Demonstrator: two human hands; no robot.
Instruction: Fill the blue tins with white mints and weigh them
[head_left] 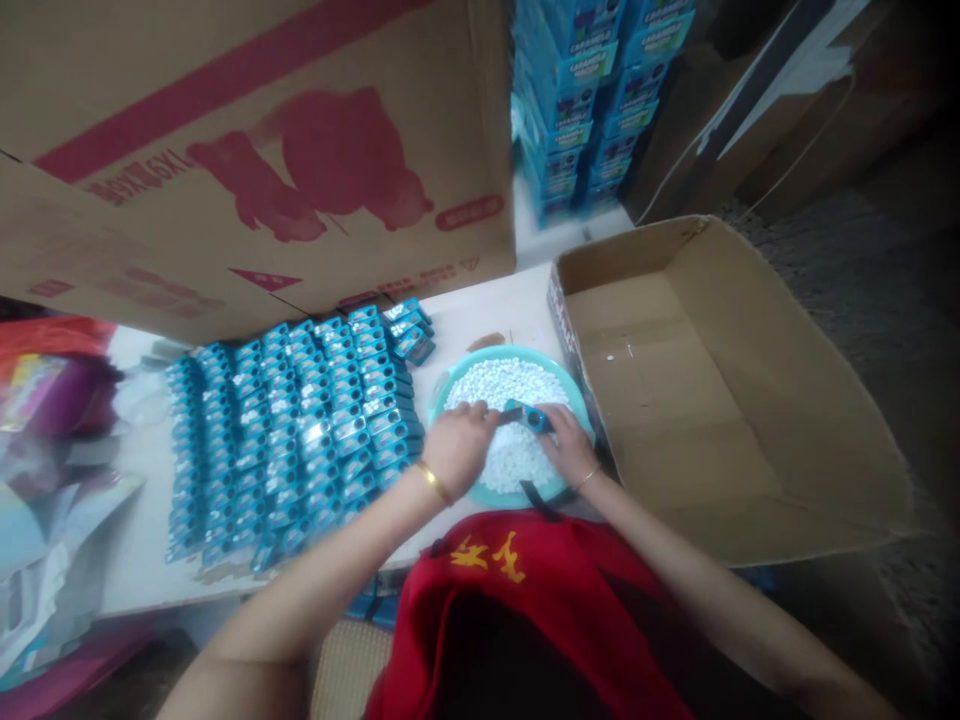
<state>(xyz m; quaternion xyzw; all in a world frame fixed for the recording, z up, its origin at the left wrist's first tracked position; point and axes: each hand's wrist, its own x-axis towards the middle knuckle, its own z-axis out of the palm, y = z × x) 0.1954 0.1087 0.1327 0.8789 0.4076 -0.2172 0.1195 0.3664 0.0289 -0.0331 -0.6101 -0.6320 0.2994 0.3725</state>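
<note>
1. The small blue box [534,417] is above the middle of the turquoise basin [504,352], tilted; whether anything is inside is too small to tell.
2. The right hand [570,443] grasps this box by its near right end.
3. The left hand [463,438] is closed around a dark tool [511,416], flat and narrow, its tip at or close to the box; contact is unclear.
4. White pellets [517,465] lie beneath both hands in the basin, and a dark strip [538,500] crosses its near rim.
5. Judging by this, the step in hand is working the tool at the box over the pellets; the next move seems to call for a steady box and a well-aimed tip.
6. Left of the basin, rows of blue boxes [300,430] cover the white table [480,310].
7. Right of it sits an open carton [652,345]; behind stand a large printed cardboard box [360,170] and stacked blue cartons [570,100].
</note>
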